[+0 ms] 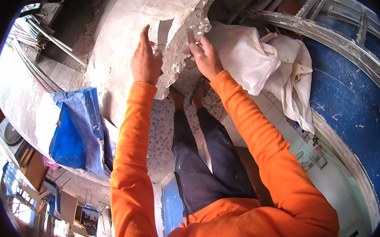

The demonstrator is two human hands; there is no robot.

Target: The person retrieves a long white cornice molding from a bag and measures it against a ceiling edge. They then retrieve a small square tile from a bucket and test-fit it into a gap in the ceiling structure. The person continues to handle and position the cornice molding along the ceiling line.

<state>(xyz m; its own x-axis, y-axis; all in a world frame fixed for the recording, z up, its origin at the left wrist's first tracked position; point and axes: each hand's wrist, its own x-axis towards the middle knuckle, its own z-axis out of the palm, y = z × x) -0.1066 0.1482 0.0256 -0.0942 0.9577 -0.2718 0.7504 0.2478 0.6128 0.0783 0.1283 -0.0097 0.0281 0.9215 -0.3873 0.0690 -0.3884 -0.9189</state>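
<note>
My left hand (146,64) is at the pale plastered surface (120,39), index finger stretched out against it beside a grey rectangular patch (164,30), the other fingers bent, with nothing visible held. My right hand (205,55) is closed on a small, narrow brownish piece (191,37) at the broken, crumbly edge (179,53) of that surface; exactly what this piece is, I cannot make out. My bare feet show below the edge, on speckled flooring (163,120).
White sacking (247,57) hangs right of my right hand, near a metal ladder (314,10) and blue panel (349,129). A blue plastic sheet (74,135) hangs at left, under loose pipes (46,78). Stacked furniture (66,206) stands at lower left.
</note>
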